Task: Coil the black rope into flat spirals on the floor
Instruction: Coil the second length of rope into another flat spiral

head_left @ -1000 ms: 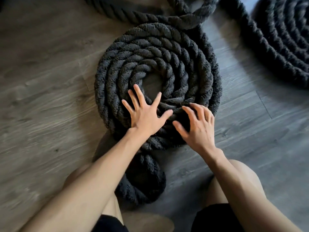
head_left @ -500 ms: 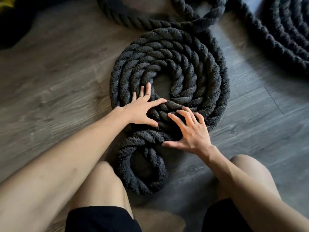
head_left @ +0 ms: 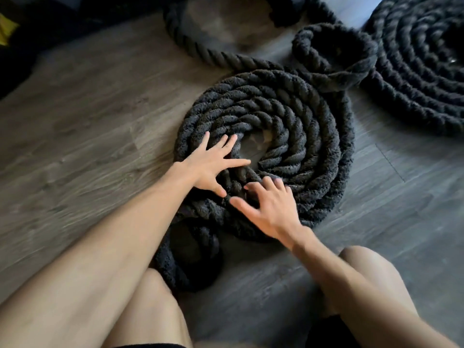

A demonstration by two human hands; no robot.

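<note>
A thick black rope lies coiled in a flat spiral (head_left: pixel 296 126) on the wooden floor in front of me. My left hand (head_left: pixel 213 164) presses on the spiral's near left turns with its fingers spread and straight. My right hand (head_left: pixel 271 209) lies flat on the near edge of the spiral, fingers spread, slightly blurred. A small rope loop (head_left: pixel 190 270) sits between my knees, joined to the spiral's near side. Loose rope (head_left: pixel 200 51) runs from the spiral's far side toward the back.
A second, larger black rope spiral (head_left: pixel 421 66) lies at the far right. A folded loop of rope (head_left: pixel 336 51) sits between the two spirals. Dark objects and a yellow item (head_left: pixel 6 31) stand at the far left. My bare knees (head_left: pixel 366 270) are at the bottom.
The spiral has turned and my view has shifted left. My left hand slid round to the spiral's left side. My right hand stayed on the near edge.
</note>
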